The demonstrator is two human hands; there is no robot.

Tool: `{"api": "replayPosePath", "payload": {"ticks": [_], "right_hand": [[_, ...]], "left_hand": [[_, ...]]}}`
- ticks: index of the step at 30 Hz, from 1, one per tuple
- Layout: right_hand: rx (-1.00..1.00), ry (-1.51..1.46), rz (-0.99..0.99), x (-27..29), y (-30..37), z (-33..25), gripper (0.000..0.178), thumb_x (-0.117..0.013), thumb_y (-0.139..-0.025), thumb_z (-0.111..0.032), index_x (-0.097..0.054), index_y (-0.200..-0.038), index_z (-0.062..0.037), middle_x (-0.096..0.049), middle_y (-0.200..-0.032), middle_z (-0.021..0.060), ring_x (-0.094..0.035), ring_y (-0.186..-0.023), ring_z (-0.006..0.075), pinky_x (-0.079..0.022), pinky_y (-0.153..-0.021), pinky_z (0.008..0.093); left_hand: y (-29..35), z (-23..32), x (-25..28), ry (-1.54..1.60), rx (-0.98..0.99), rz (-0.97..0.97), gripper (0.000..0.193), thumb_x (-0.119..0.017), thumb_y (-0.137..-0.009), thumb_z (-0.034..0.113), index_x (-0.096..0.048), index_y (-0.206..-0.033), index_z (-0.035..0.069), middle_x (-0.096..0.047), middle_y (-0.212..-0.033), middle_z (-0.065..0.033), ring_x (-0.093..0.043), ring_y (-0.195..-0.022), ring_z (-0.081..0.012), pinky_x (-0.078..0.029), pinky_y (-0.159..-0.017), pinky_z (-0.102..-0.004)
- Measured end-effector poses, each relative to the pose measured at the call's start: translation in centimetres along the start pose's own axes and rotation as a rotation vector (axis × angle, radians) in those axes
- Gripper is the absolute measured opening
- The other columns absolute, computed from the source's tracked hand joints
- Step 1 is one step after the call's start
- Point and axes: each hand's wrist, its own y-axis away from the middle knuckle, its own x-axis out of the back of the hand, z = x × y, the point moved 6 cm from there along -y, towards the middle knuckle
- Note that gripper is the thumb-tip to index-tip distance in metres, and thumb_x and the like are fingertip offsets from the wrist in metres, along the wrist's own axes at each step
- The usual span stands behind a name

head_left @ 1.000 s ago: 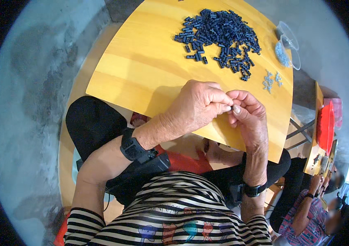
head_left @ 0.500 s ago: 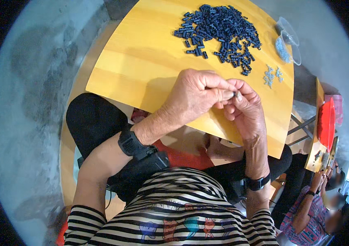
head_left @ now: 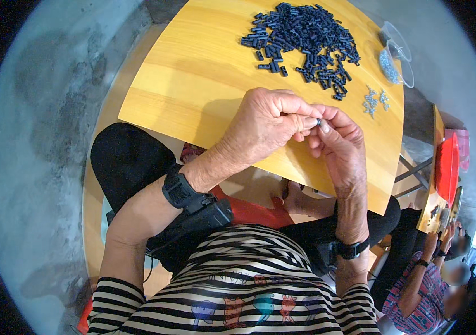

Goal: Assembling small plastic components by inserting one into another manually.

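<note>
Head view, single moment. The person sits at a yellow wooden desk [head_left: 204, 84] with both hands raised just above its near edge.

Left hand [head_left: 266, 125]: fingers curled in, thumb and forefinger narrowed to a pinch on a small dark piece [head_left: 318, 121] at the fingertips. Right hand [head_left: 341, 148]: also closed to a narrow pinch, its fingertips meeting those of the left at the same piece. The piece is tiny and mostly hidden by the fingers; whether it is one part or two being joined cannot be told. It sits between the two hands, over the front part of the desk, well apart from the stock.

Stock: a heap of small dark blue-black pieces [head_left: 305, 42] lies at the far side of the desk. To its right, near the desk's edge, a clear plastic cup [head_left: 397, 58] lies tipped on its side, holding small pale bits. A small scatter of pale metallic bits [head_left: 375, 100] rests on the desk between the cup and the right hand.

Judgement on step: fine fitting work at the fingertips, probably seating or pressing something into the dark piece; neither hand is reaching for stock.

Judgement on next move: it calls for steady alignment and light pressure between the two pinches, since the piece is small enough to slip and drop onto the desk or the lap below.

Another person [head_left: 428, 279] sits at the lower right, not involved.
</note>
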Motion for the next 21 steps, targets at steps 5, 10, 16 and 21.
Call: {"api": "replayPosePath", "payload": {"ticks": [5,10,16,21], "right_hand": [[0.003,0.112,0.028,-0.2,0.1,-0.3,0.021,-0.056,-0.088,-0.006,-0.061,-0.106,0.0013,-0.065,-0.081,0.0038,-0.054,-0.063,0.0073,-0.044,-0.056,0.0199],[-0.054,0.087,0.035,0.0,0.0,-0.1,0.019,-0.057,-0.086,-0.005,-0.062,-0.104,0.0016,-0.065,-0.079,0.0038,-0.054,-0.063,0.0072,-0.044,-0.057,0.0201],[-0.019,0.217,0.011,0.0,0.1,-1.4,0.019,-0.059,-0.085,-0.007,-0.062,-0.102,0.0004,-0.065,-0.079,0.0024,-0.054,-0.063,0.0065,-0.044,-0.058,0.0198],[-0.037,0.372,-0.023,-0.5,0.1,-2.0,0.019,-0.061,-0.085,-0.008,-0.063,-0.102,-0.001,-0.065,-0.08,0.0015,-0.054,-0.064,0.0053,-0.043,-0.058,0.0189]], "left_hand": [[0.3,-0.2,-0.1,-0.075,-0.038,0.033,0.01,-0.064,-0.083,0.003,-0.069,-0.091,-0.002,-0.065,-0.075,-0.0063,-0.059,-0.063,-0.0097,-0.049,-0.057,-0.0209],[0.5,-1.1,-0.1,-0.035,0.043,0.044,0.01,-0.064,-0.082,0.0,-0.068,-0.09,-0.001,-0.065,-0.075,-0.0065,-0.06,-0.063,-0.0099,-0.049,-0.058,-0.0213],[0.4,-0.7,-0.1,-0.05,0.064,0.002,0.01,-0.064,-0.081,-0.001,-0.068,-0.09,-0.002,-0.065,-0.074,-0.0061,-0.061,-0.063,-0.0101,-0.05,-0.057,-0.0217],[0.5,-0.7,0.1,-0.084,0.063,-0.039,0.01,-0.066,-0.079,0.0,-0.068,-0.088,-0.001,-0.066,-0.074,-0.0064,-0.062,-0.061,-0.0104,-0.051,-0.056,-0.0221]]}}
